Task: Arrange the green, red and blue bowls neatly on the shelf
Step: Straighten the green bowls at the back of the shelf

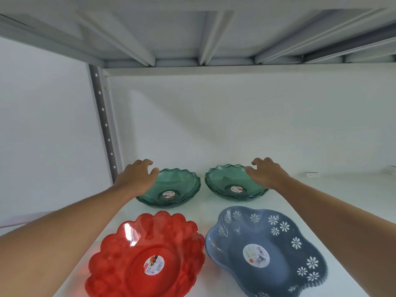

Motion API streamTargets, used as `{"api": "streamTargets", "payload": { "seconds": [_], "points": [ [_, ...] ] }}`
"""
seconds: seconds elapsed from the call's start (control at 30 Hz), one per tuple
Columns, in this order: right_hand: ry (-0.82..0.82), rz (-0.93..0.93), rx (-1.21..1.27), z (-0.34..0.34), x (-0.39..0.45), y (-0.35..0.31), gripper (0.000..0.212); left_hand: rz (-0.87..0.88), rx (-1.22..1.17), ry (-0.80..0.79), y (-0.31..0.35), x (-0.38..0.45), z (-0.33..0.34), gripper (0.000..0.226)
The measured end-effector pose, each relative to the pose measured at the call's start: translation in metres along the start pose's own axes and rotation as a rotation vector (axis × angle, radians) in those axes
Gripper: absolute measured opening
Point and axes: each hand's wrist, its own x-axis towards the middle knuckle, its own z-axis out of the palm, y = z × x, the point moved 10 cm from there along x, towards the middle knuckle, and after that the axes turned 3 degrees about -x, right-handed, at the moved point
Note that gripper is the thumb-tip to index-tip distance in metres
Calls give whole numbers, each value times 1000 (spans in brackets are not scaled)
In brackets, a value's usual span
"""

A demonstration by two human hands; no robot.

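Observation:
Two translucent green bowls stand side by side at the back of the white shelf (pixel 214 206). My left hand (pixel 137 177) rests on the left rim of the left green bowl (pixel 173 187), thumb touching the edge, fingers spread. My right hand (pixel 267 172) lies on the right rim of the right green bowl (pixel 227 181), fingers also spread. In front, a scalloped red bowl (pixel 150 254) sits at the left and a grey-blue bowl (pixel 265 251) with white flower cut-outs at the right. Each bowl has a round sticker inside.
A grey perforated upright post (pixel 104 123) stands at the shelf's back left corner. The underside of the upper shelf (pixel 192 35) hangs overhead. A small white tag (pixel 311 174) lies far right near the back wall.

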Motion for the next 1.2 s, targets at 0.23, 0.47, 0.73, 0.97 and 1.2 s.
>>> {"api": "streamTargets", "payload": {
  "seconds": [0.23, 0.47, 0.73, 0.97, 1.2],
  "points": [
    [-89, 40, -39, 30, 23, 37, 69, -217, 30, -157, -38, 10, 29, 70],
    [-149, 121, 118, 48, 35, 54, 48, -435, -156, -257, -54, 1, 53, 56],
    [-151, 199, 403, 64, 43, 58, 32, -443, -407, -121, -57, 6, 63, 61],
    [-110, 227, 526, 63, 47, 62, 30, -474, -518, -87, -54, 10, 62, 57],
    [-32, 246, 501, 44, 44, 80, 37, -404, -548, -63, -20, 26, 41, 60]
  ]
}}
